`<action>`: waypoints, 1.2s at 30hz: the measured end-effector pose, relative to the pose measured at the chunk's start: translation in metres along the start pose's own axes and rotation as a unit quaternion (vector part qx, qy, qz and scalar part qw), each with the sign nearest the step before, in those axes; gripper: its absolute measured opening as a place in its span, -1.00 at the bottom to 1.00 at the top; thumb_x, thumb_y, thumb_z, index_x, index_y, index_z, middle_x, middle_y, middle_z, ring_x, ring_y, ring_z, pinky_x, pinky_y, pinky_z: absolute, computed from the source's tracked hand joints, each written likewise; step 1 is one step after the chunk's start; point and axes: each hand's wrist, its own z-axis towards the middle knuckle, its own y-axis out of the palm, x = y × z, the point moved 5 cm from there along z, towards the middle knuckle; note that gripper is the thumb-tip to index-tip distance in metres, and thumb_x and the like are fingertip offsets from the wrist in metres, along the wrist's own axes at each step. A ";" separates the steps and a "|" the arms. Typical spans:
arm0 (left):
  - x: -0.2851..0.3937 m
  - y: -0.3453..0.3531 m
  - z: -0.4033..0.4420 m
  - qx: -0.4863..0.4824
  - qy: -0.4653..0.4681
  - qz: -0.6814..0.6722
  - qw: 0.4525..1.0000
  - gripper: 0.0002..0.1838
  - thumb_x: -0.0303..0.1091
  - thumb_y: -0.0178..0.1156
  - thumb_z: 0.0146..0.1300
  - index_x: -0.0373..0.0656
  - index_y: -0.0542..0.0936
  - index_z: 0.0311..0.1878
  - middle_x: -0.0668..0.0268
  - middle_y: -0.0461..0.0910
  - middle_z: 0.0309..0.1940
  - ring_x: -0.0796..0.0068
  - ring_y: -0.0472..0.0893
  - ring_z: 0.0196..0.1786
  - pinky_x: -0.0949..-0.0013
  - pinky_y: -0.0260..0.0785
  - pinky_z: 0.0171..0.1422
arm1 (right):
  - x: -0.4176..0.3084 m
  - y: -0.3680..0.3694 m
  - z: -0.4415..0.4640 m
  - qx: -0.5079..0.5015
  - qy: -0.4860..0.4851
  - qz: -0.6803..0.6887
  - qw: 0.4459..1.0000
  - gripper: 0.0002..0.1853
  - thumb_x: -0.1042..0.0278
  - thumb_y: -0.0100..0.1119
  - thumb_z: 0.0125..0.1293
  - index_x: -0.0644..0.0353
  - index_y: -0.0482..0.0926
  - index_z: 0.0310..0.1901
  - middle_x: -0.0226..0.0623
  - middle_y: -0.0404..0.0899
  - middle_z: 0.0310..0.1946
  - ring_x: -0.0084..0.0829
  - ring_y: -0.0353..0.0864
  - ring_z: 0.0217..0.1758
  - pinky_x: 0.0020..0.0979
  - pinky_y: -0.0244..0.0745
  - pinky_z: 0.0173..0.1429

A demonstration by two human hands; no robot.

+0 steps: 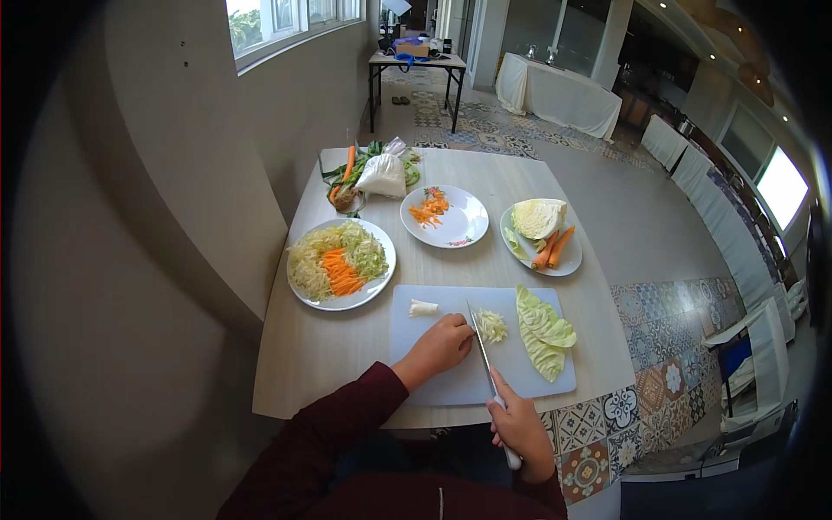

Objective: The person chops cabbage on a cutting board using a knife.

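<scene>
My right hand (523,426) is wrapped round the white handle of a kitchen knife (483,345), its blade pointing away from me over the white cutting board (416,381). Close to the left of the blade, my left hand (442,347) rests on the board with its fingers curled together; whatever lies under them is hidden. Just right of the blade sits a small heap of shredded cabbage (493,326). A large cabbage leaf piece (543,334) lies on the board's right side. Beyond my left hand is a small pale cut piece (423,308).
At left stands a plate (387,276) of shredded vegetables with carrot strips (341,273). A middle plate (468,223) holds carrot bits. The right plate (572,264) bears a cabbage half (539,218) and carrots (562,247). A plastic bag (382,176) and vegetables are at the back left.
</scene>
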 end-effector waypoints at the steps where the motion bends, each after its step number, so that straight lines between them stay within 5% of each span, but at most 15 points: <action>1: -0.001 0.001 0.000 0.000 0.002 0.002 1.000 -0.86 -0.54 0.31 0.13 -0.27 0.71 -0.22 0.11 0.60 -0.26 0.04 0.61 -0.15 0.13 0.51 -0.01 | 0.001 0.000 -0.001 0.002 0.000 0.002 1.000 -0.36 0.37 0.00 0.50 -0.06 0.20 0.59 -0.36 0.46 -0.64 -0.56 0.49 -0.69 -0.45 0.53 -0.55; 4: -0.002 0.001 0.000 -0.002 0.003 0.007 1.000 -0.86 -0.54 0.32 0.13 -0.26 0.71 -0.22 0.11 0.60 -0.28 0.04 0.61 -0.17 0.13 0.52 -0.03 | 0.000 -0.003 -0.006 0.000 0.006 -0.004 1.000 -0.37 0.36 -0.01 0.47 0.09 0.21 0.56 -0.26 0.51 -0.66 -0.44 0.58 -0.69 -0.34 0.58 -0.51; 22: -0.002 0.002 0.001 0.000 0.010 0.005 1.000 -0.92 -0.53 0.32 0.14 -0.27 0.65 -0.28 0.12 0.57 -0.31 0.05 0.60 -0.19 0.10 0.50 -0.04 | 0.002 0.001 -0.011 -0.023 -0.005 0.027 0.999 -0.34 0.39 -0.02 0.52 -0.02 0.12 0.62 -0.36 0.47 -0.62 -0.57 0.49 -0.67 -0.45 0.54 -0.53; 36: 0.000 0.000 0.001 0.003 0.010 0.007 1.000 -0.93 -0.53 0.31 0.14 -0.29 0.65 -0.30 0.11 0.57 -0.31 0.04 0.60 -0.19 0.11 0.50 -0.05 | 0.001 0.004 -0.016 -0.032 -0.010 0.005 0.999 -0.35 0.34 -0.04 0.51 0.12 0.12 0.59 -0.20 0.51 -0.69 -0.37 0.60 -0.68 -0.32 0.60 -0.47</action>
